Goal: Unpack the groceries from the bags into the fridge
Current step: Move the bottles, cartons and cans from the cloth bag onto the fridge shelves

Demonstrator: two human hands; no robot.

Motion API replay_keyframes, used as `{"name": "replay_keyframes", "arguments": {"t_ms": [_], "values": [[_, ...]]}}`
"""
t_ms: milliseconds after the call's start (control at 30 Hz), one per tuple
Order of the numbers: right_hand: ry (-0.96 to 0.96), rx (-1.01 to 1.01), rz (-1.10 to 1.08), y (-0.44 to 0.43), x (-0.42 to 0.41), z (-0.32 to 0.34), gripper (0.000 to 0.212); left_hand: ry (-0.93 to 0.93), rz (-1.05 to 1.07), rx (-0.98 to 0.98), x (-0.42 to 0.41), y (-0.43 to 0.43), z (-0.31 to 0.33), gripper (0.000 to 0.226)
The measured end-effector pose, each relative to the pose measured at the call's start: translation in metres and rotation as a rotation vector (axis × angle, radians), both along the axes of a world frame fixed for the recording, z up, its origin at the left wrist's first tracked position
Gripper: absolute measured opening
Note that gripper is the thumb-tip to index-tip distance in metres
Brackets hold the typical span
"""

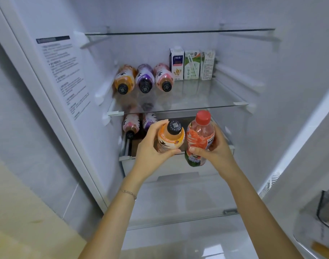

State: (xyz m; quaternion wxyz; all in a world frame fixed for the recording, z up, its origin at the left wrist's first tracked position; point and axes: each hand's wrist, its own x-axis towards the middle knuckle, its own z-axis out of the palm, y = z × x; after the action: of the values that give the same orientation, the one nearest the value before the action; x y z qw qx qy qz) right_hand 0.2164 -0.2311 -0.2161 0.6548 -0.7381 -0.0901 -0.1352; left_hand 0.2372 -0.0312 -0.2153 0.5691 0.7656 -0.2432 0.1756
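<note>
- A thin bracelet (pixel 129 193) sits on the left wrist, and both forearms reach up into the open fridge (pixel 272 71).
- The left hand (pixel 150 146) grips an orange drink bottle (pixel 170 137) with a black cap. Its fingers (pixel 160 124) curl over the bottle's shoulder and the thumb presses beneath. The bottle tilts cap-first toward the camera.
- The right hand (pixel 216 148) holds a red-capped bottle (pixel 200 135), clear with a red-orange label and a green band near the base. The thumb lies across the front and the other fingers wrap behind. It is nearly upright and just beside the orange one.
- Both bottles hang in front of the lower shelf's edge.
- On that lower shelf, behind the hands, a pink bottle (pixel 131 124) and a purple bottle (pixel 149 121) lie on their sides.
- On the middle glass shelf (pixel 206 98) three more lie side by side with their black caps forward: orange (pixel 124 81), purple (pixel 145 79) and pink (pixel 164 78).
- To their right, at the back, three small cartons (pixel 192 65) stand upright in a row.
- The top glass shelf (pixel 178 32) is farthest.
</note>
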Motion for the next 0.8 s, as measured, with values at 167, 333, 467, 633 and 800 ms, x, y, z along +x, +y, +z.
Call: {"name": "replay_keyframes", "arguments": {"t_ms": [167,333,467,633,800], "values": [[0.02,0.019,0.026,0.001,0.01,-0.006,0.083,0.011,-0.02,0.006,0.011,-0.001,-0.007,0.077],[0.028,0.019,0.021,0.003,0.015,-0.011,0.082,0.011,-0.059,0.004,0.022,-0.002,-0.013,0.075],[0.026,0.058,0.014,0.005,0.016,-0.012,0.075,0.027,-0.073,0.058,0.03,-0.005,-0.016,0.079],[0.041,0.112,0.018,0.002,0.019,-0.016,0.084,0.121,-0.166,0.186,0.033,-0.009,-0.017,0.084],[0.038,0.053,0.023,0.0,0.021,-0.014,0.082,0.145,-0.18,0.244,0.03,-0.016,-0.034,0.079]]}}
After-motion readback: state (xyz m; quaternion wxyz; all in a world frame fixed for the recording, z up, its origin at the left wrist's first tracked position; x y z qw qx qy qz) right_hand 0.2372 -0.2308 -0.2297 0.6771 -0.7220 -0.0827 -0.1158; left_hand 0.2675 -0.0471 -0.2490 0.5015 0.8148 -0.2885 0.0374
